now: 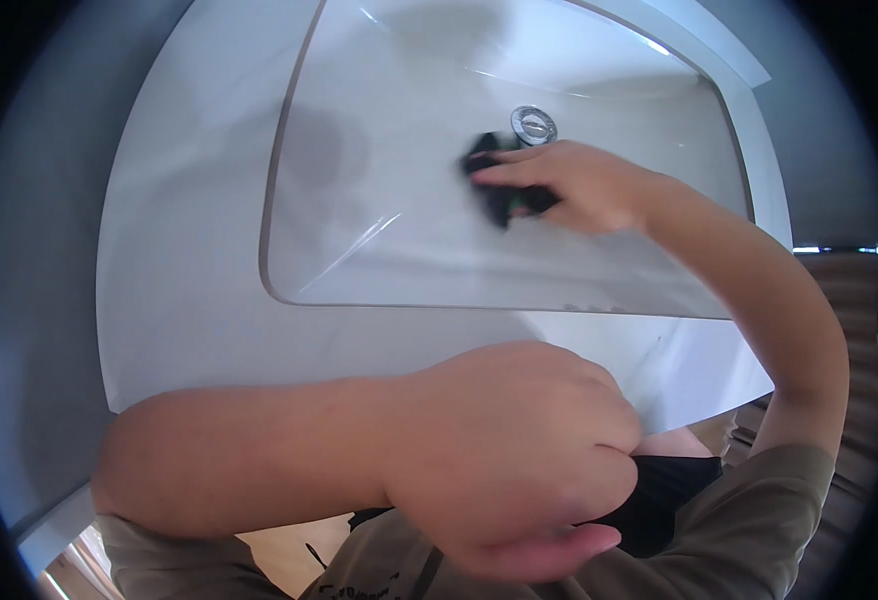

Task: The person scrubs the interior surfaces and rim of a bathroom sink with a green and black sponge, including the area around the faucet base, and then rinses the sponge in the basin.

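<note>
In the white sink basin [409, 247], my right hand [596, 184] grips a dark, blurred cloth-like item [495, 206] with a hint of green on it. The item is against or just over the basin floor; I cannot tell which. Just beyond my fingers sits a round metal drain stopper [534, 125]. My left hand [529, 457] is curled into a fist in front of my body, near the counter's front edge. Its palm side is hidden, and nothing sticks out of it.
A pale marbled countertop [183, 300] surrounds the basin, widest on the left. Grey wall surfaces [33, 285] flank the counter. At the lower right, brown slatted or pleated material [851, 360] hangs or stands beside my right arm.
</note>
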Motion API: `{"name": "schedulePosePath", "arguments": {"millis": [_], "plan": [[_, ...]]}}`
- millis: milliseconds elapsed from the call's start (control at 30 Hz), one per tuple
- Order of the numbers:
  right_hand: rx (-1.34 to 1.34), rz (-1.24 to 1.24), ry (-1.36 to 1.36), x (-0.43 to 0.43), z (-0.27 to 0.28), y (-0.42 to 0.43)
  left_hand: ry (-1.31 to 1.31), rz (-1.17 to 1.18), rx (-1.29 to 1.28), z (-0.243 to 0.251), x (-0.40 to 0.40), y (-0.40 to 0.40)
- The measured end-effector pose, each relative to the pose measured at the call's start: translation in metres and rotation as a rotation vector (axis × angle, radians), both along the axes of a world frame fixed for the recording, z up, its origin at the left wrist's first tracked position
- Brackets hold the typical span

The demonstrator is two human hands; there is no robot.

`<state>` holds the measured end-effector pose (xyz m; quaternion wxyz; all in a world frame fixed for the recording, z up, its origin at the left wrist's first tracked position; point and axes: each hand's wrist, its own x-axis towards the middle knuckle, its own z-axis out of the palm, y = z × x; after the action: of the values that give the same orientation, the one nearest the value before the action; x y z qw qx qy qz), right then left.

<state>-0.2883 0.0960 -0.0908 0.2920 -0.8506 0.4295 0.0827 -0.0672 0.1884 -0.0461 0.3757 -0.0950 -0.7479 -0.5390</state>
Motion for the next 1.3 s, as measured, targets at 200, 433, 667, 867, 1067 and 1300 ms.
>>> {"name": "schedulePosePath", "arguments": {"millis": [200,433,667,867,1067,1300], "plan": [[-0.416,-0.484,0.432,-0.06,-0.03,-0.032,-0.116,-0.029,-0.095,0.009,-0.001,-0.001],[-0.538,-0.138,-0.329,0.068,-0.037,-0.052,-0.114,-0.022,-0.069,0.007,-0.003,-0.005],[-0.192,0.051,-0.114,-0.031,-0.017,-0.024,-0.055,0.037,-0.056,0.004,-0.012,-0.006],[-0.352,-0.582,0.467,-0.063,-0.035,-0.056,-0.094,-0.017,-0.136,0.007,-0.019,-0.015],[-0.344,-0.105,-0.17,0.039,-0.021,-0.053,-0.06,0.005,-0.078,0.006,-0.02,-0.022],[0.215,-0.099,-0.027,0.012,0.034,0.005,0.056,-0.024,-0.096,0.003,-0.006,-0.013]]}}
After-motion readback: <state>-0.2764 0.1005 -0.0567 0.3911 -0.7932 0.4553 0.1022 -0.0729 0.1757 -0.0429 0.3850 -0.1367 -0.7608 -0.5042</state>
